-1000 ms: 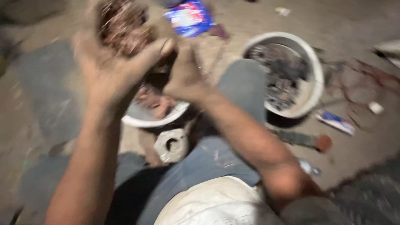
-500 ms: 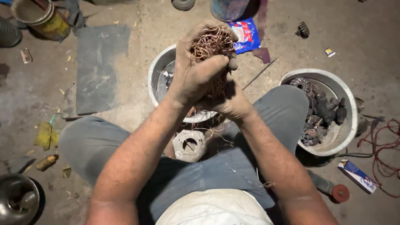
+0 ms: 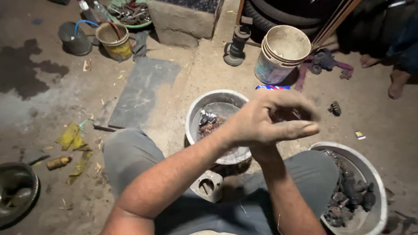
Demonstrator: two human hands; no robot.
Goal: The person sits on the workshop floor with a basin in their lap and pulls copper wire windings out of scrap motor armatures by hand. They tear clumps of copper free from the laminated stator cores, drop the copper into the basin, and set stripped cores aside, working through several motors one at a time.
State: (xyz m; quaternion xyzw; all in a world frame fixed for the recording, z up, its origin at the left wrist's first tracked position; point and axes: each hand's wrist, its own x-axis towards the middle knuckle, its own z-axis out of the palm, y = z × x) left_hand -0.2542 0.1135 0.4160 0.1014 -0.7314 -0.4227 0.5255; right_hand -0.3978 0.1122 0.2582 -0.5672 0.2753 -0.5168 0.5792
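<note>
My left hand [image 3: 265, 124] is raised over the middle metal bowl [image 3: 217, 99], fingers curled toward the thumb. A bit of the reddish copper wire tangle [image 3: 285, 115] shows in the gap between them. My right hand is hidden behind the left one; only its wrist and forearm [image 3: 278, 182] show, rising from my lap. In the bowl lie a few dark and reddish scraps [image 3: 209, 124]. A grey metal part with holes [image 3: 207, 185] lies on the ground between my knees.
A second bowl [image 3: 378, 178] of dark scrap parts [image 3: 352, 191] is at my right knee. Stacked buckets [image 3: 283, 52], a yellow bucket [image 3: 114, 41], a grey slab [image 3: 141, 93] and a dark pan [image 3: 17, 191] stand around. Another person's bare foot [image 3: 396, 85] is top right.
The view has tilted up and away from my lap. The large wire tangle held high in both hands is now mostly hidden behind my left hand, which has come lower.
</note>
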